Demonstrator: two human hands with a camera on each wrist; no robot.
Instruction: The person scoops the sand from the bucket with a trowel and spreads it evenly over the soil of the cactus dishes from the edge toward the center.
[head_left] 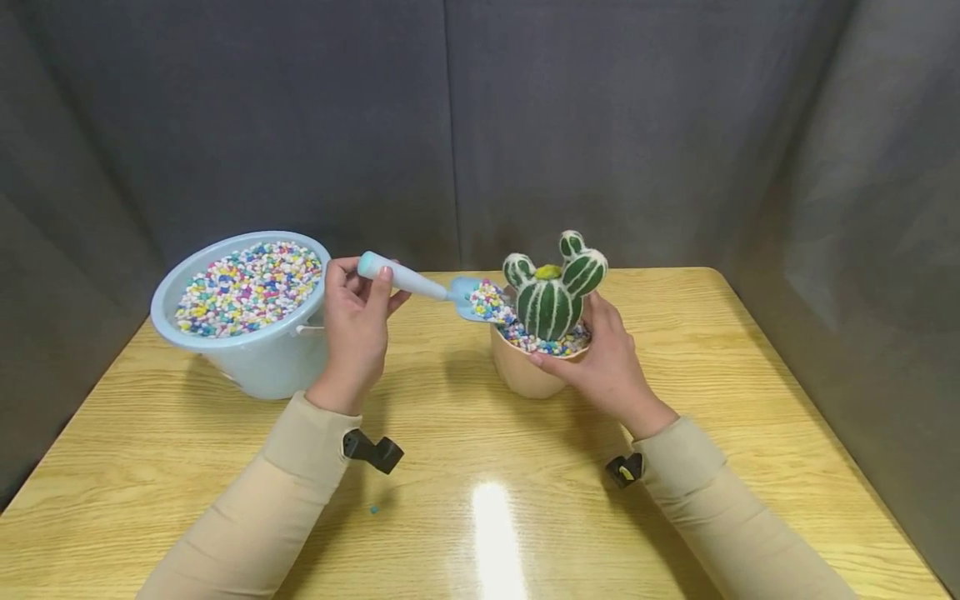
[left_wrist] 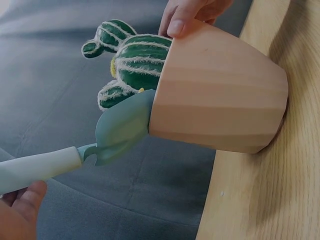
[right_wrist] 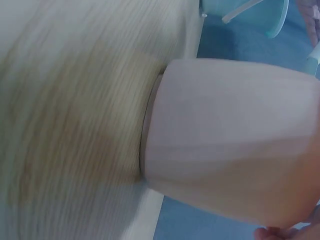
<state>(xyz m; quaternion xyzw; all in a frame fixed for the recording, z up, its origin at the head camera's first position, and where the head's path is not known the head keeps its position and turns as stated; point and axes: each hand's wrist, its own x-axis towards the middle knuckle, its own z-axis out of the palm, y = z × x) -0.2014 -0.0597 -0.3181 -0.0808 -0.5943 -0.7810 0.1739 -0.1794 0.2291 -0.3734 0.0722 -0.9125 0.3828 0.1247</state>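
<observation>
From my end on the head cam, I had the left hand [head_left: 352, 333] pinching the smooth, rounded handle of a pale blue trowel [head_left: 412, 279], its long axis running left to right and tipping slightly down, with the blade end at the pot's left rim and carrying tiny multicoloured pellets [head_left: 489, 302]. My right hand [head_left: 613, 362] was clamped on the rim of the faceted peach pot [head_left: 525, 371], which stood upright on the wood-grain tabletop [head_left: 435, 450] around a rounded green cactus [head_left: 550, 310] with fuzzy white ribs.
</observation>
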